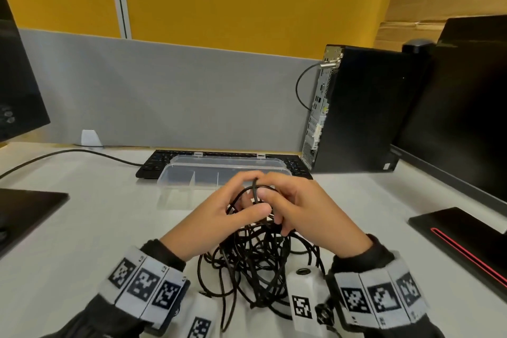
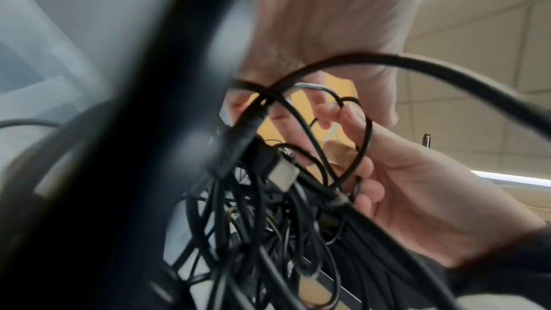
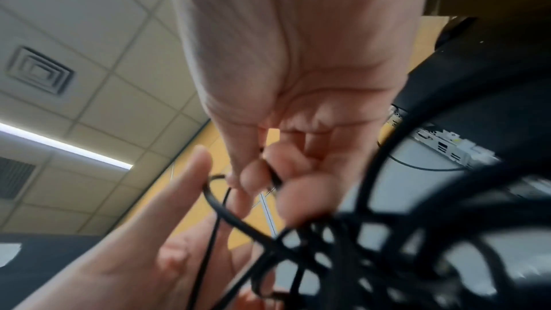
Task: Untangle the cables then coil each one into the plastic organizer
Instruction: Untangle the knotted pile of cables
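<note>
Cables (image 1: 255, 261) sit in a heap on the desk (image 1: 82, 228), near centre, between the two wrists. Left hand (image 1: 219, 211) and right hand (image 1: 296, 208) meet above the heap's far side, touching, both pinching strands. Just beyond the hands lies the organizer (image 1: 192, 173), and behind it, touching, the keyboard (image 1: 153, 163). The computer tower (image 1: 365, 110) stands far right, a monitor (image 1: 466, 107) to its right. Another monitor (image 1: 16, 85) stands far left. The partition (image 1: 164, 90) runs along the back.

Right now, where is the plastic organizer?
In the head view the plastic organizer sits open on the desk, mid-frame, just beyond both hands, against the keyboard.
</note>
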### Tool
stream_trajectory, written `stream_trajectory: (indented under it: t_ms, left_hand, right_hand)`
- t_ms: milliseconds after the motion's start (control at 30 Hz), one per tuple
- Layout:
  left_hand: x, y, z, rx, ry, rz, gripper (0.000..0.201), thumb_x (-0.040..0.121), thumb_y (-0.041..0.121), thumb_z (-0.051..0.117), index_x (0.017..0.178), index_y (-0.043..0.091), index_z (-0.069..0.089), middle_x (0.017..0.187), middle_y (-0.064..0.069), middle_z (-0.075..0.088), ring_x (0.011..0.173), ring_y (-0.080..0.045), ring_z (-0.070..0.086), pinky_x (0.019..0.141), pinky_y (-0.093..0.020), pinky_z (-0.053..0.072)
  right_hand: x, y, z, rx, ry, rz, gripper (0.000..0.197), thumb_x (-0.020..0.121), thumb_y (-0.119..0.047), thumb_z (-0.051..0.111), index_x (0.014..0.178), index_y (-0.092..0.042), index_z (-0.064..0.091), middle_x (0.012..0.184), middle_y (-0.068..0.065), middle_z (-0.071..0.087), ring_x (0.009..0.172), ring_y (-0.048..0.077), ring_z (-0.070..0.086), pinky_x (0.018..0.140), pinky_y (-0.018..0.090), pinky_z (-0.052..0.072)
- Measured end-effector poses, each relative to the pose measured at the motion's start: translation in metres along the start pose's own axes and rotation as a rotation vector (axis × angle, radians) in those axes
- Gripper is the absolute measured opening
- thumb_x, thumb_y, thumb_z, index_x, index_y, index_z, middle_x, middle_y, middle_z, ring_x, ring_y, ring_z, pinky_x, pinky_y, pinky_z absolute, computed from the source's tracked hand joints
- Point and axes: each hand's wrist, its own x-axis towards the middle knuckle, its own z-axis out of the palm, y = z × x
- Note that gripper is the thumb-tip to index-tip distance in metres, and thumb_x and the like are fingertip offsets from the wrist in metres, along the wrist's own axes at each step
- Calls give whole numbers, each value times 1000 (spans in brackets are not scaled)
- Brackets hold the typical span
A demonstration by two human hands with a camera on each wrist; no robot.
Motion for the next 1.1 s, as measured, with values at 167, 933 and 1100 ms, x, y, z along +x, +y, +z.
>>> stream_trajectory:
  t_ms: [167, 933, 1100]
  left_hand:
    - [2, -9, -14, -111, 167, -94, 16, 87, 7, 56, 83, 15, 43, 71, 1, 61, 70, -11, 60, 64, -18, 46]
    - [1, -28, -6, 219, -158, -349, 49, 63, 54, 74, 98, 44, 41, 93, -2, 60, 72, -15, 52, 72, -30, 44]
    - [3, -25, 2, 20, -80, -373, 36, 77, 28, 75, 108, 36, 59, 107, 8, 67, 90, -11, 66, 79, -20, 51]
  right_hand:
    - [-8, 3, -21, 468, 292, 143, 16, 99, -18, 42, 88, -11, 52, 67, 5, 61, 53, 27, 63, 53, 35, 55]
    - [-57, 34, -78, 120, -168, 26, 66, 87, 25, 32, 109, -27, 65, 119, -5, 65, 121, 12, 54, 97, 23, 46]
    - [-37, 25, -61, 470, 36, 71, 34, 89, 14, 39, 104, -6, 62, 87, 12, 69, 88, 23, 66, 82, 30, 53]
